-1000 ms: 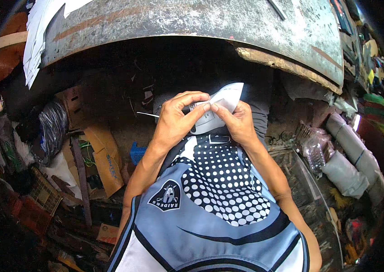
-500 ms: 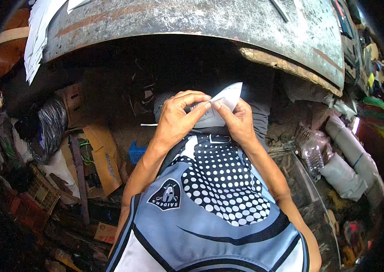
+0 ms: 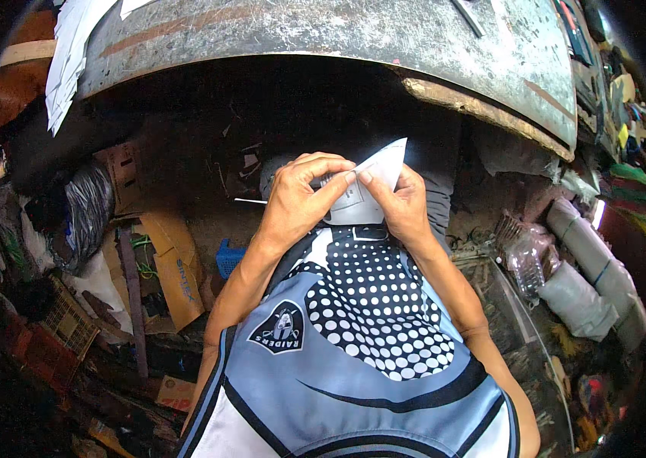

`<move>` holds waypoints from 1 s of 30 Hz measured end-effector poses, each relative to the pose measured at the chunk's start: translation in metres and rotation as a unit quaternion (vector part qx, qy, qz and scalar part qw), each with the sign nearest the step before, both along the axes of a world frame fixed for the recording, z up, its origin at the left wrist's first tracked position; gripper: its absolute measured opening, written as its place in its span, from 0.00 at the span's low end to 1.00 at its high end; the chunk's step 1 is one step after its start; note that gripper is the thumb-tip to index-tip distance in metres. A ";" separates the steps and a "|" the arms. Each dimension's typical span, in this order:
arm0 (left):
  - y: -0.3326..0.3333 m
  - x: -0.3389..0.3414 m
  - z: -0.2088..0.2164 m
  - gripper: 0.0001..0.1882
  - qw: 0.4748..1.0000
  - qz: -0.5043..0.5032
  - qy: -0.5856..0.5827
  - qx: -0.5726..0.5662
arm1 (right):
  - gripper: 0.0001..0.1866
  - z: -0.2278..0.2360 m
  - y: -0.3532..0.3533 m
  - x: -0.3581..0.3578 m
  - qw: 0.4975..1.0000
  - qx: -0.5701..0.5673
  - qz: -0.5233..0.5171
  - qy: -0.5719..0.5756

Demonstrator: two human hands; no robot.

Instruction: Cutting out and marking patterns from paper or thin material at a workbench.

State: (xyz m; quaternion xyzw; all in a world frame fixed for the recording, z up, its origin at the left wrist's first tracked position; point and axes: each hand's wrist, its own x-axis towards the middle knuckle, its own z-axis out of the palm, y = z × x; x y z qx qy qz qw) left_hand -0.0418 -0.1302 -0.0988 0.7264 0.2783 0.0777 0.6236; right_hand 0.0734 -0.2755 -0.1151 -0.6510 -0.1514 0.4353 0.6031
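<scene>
You've got your left hand [image 3: 296,195] and right hand [image 3: 405,204] both pinched on that white sheet [image 3: 385,163], thumbtips close together; scuffed bench [image 3: 300,32] sits just beyond.

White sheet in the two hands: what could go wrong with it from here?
The left hand and right hand pinch the white sheet with their thumbs close together, so an uneven pull might crease or tear it there.

It is held in the air, short of the table, so a slipped grip could perhaps drop it onto the lap or the cluttered floor.
</scene>
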 end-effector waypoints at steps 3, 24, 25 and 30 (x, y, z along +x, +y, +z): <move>0.000 0.000 0.001 0.08 1.000 0.000 -0.004 0.000 | 0.10 0.000 -0.001 0.001 1.000 0.003 0.005 -0.009; 0.000 0.003 0.003 0.11 0.999 -0.006 -0.014 0.029 | 0.10 -0.002 0.000 0.002 0.999 0.020 -0.013 0.035; 0.001 0.001 0.005 0.12 1.000 -0.008 -0.003 0.027 | 0.10 -0.002 0.000 0.002 0.999 0.020 -0.012 0.036; 0.005 -0.011 -0.001 0.14 1.000 -0.004 -0.009 0.006 | 0.12 -0.007 -0.003 0.005 0.991 0.047 -0.040 0.120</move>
